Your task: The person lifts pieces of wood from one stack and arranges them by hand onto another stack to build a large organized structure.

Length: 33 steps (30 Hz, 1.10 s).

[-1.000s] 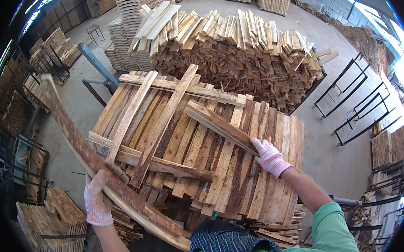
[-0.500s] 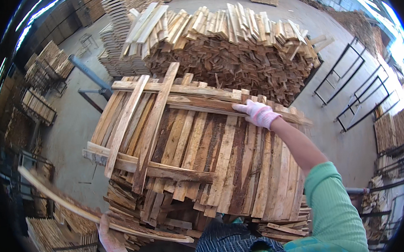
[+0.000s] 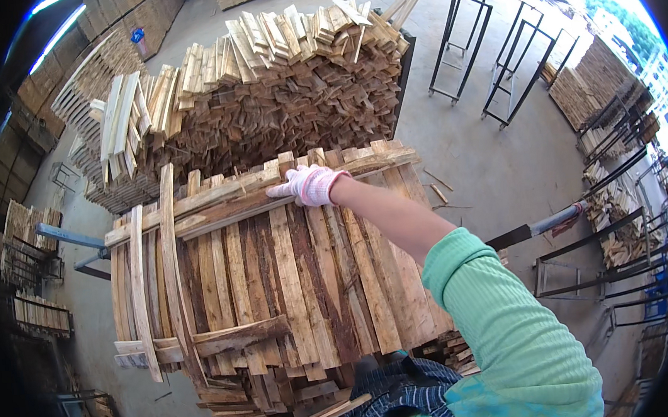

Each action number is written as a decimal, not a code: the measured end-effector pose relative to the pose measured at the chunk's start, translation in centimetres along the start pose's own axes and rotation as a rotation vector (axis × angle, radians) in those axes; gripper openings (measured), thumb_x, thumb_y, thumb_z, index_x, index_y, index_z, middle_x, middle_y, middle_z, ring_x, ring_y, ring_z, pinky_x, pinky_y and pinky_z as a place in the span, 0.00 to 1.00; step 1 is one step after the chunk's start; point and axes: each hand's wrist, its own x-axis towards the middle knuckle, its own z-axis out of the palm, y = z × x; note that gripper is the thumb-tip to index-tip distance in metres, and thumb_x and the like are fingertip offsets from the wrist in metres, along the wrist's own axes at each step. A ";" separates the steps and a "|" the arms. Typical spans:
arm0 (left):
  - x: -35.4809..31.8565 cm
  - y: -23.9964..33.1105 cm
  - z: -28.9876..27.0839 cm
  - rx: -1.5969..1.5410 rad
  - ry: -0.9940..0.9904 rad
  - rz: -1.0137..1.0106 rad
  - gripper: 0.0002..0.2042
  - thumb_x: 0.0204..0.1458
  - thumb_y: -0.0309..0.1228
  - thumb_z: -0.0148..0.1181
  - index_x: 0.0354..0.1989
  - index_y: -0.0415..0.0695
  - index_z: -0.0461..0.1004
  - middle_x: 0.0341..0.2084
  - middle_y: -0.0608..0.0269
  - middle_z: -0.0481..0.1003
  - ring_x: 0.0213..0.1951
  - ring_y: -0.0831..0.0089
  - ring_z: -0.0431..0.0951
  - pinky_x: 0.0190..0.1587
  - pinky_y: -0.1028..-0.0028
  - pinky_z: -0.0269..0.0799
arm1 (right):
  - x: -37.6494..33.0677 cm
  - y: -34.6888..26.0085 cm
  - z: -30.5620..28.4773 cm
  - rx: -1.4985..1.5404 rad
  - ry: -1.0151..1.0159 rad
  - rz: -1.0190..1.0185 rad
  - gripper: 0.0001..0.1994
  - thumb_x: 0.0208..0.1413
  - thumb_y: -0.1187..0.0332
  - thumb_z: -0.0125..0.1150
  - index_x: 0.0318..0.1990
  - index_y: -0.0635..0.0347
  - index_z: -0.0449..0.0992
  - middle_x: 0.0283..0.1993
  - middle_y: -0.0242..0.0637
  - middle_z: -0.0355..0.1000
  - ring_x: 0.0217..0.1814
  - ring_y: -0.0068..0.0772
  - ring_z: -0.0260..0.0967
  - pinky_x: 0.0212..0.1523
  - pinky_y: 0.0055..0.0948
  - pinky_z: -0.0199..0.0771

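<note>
Flat, gloved right hand [image 3: 309,185] palm-down on crosswise plank [image 3: 218,209] atop stack [image 3: 293,289]

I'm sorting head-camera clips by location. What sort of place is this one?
Probably a timber yard or a wood-processing shed. Rough slats lie stacked in the near stack under the gloved right hand, a bigger pile of wood pieces stands behind it, and empty metal racks stand on the concrete floor.

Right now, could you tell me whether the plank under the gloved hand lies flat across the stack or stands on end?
Flat. The plank lies crosswise on the far end of the stack, with the right hand resting on it.
</note>
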 end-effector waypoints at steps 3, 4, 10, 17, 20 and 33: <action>-1.1 -3.5 1.1 0.071 -0.084 -0.051 0.36 0.53 0.51 0.63 0.67 0.47 0.63 0.59 0.52 0.71 0.60 0.47 0.68 0.64 0.43 0.61 | 0.8 2.0 2.5 -0.148 0.169 -0.035 0.39 0.59 0.80 0.48 0.73 0.22 0.56 0.71 0.49 0.59 0.71 0.53 0.62 0.68 0.47 0.67; -2.1 -4.7 0.8 0.121 -0.071 -0.052 0.39 0.51 0.55 0.64 0.68 0.48 0.62 0.60 0.53 0.70 0.61 0.45 0.67 0.64 0.42 0.60 | 0.4 1.1 2.1 -0.229 0.205 -0.059 0.39 0.57 0.80 0.47 0.73 0.24 0.57 0.71 0.51 0.61 0.69 0.55 0.64 0.67 0.47 0.68; -4.9 -10.5 11.6 -0.172 -0.067 -0.466 0.15 0.57 0.30 0.64 0.51 0.55 0.68 0.47 0.64 0.72 0.57 0.56 0.71 0.56 0.29 0.66 | 0.2 2.0 1.9 -0.174 0.129 -0.038 0.37 0.60 0.74 0.55 0.72 0.20 0.57 0.66 0.57 0.62 0.67 0.60 0.62 0.68 0.50 0.63; 1.1 -14.5 18.6 -0.121 -0.441 -0.583 0.22 0.60 0.34 0.62 0.58 0.34 0.65 0.55 0.40 0.71 0.59 0.41 0.72 0.60 0.37 0.69 | -2.0 0.2 2.3 -0.300 0.111 0.053 0.35 0.65 0.70 0.53 0.74 0.19 0.52 0.77 0.51 0.48 0.79 0.59 0.46 0.76 0.53 0.49; 2.3 -14.2 21.0 -0.128 -0.473 -0.566 0.28 0.60 0.33 0.62 0.65 0.33 0.60 0.60 0.42 0.69 0.60 0.41 0.72 0.61 0.35 0.67 | -7.0 0.0 4.8 -0.203 0.354 -0.146 0.27 0.61 0.65 0.61 0.67 0.28 0.66 0.69 0.46 0.61 0.73 0.55 0.56 0.71 0.54 0.56; 0.5 -17.6 20.8 -0.063 -0.397 -0.666 0.30 0.58 0.33 0.64 0.64 0.35 0.59 0.60 0.40 0.66 0.62 0.41 0.67 0.62 0.28 0.61 | -22.3 8.3 18.5 0.691 0.606 0.704 0.41 0.67 0.50 0.53 0.77 0.58 0.40 0.74 0.59 0.54 0.76 0.56 0.53 0.73 0.38 0.54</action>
